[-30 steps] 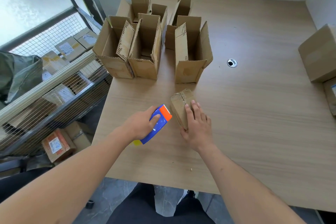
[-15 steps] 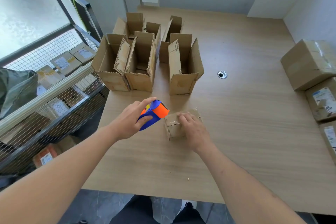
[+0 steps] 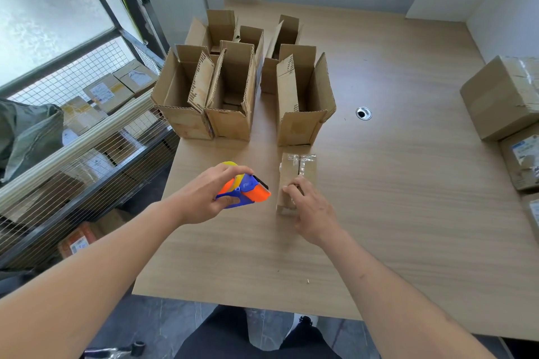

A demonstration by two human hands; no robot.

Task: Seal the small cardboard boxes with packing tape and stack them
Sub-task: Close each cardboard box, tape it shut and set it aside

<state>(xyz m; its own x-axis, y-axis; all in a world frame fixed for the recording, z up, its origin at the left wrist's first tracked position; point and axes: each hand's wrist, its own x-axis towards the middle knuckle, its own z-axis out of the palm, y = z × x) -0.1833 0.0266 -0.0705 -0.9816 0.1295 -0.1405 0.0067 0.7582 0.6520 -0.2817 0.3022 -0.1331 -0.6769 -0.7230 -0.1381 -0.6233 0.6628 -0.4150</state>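
A small closed cardboard box point(image 3: 294, 172) lies on the wooden table point(image 3: 393, 198), with clear tape across its far end. My right hand point(image 3: 312, 208) rests on its near end, fingers curled over the top. My left hand point(image 3: 210, 195) grips a blue and orange tape dispenser point(image 3: 248, 191) with a yellow roll, held just above the table to the left of the box. The dispenser's toothed blade points toward the box without touching it.
Several open cardboard boxes point(image 3: 233, 96) stand upright in a cluster at the back left. Sealed larger parcels point(image 3: 501, 96) sit along the right edge. A cable hole point(image 3: 363, 113) is in the table. A wire shelf point(image 3: 87, 137) with parcels runs along the left.
My right hand turned the small box so it now lies lengthwise away from me. My left hand lifted the dispenser and brought it nearer the box. The view tilted up.
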